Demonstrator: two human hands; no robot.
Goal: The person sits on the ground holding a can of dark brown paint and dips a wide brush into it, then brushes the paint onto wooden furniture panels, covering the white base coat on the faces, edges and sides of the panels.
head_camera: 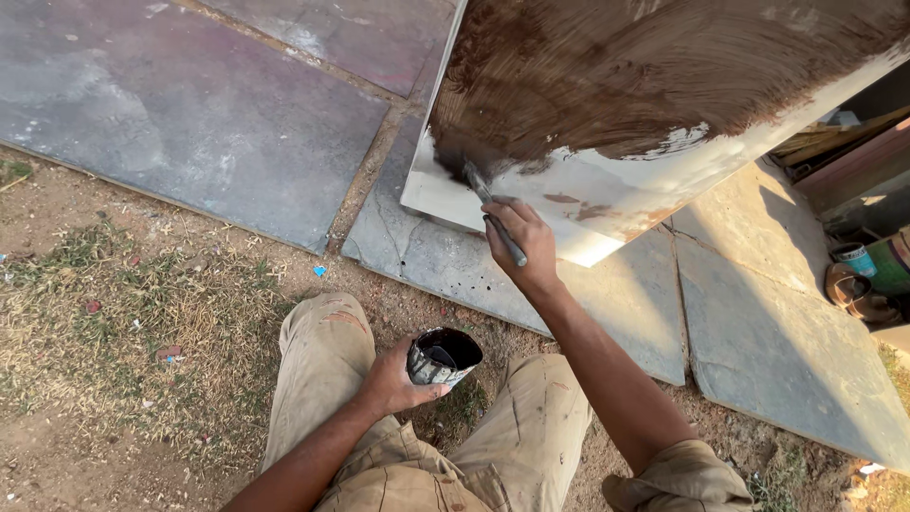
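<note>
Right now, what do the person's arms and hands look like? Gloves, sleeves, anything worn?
Both hands are bare, no gloves: left hand, right hand. Forearms are uncovered too. A khaki sleeve, rolled or short, shows at the right upper arm. No watch, rings or bands visible. The trousers are the same khaki, stained with paint spots.

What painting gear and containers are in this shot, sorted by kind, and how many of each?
Paintbrush, in the right hand: 1
Paint tin, in the left hand: 1
White board part-coated brown: 1
Other containers at the right edge, a small tin and a green one: 2
Total: 5
</note>
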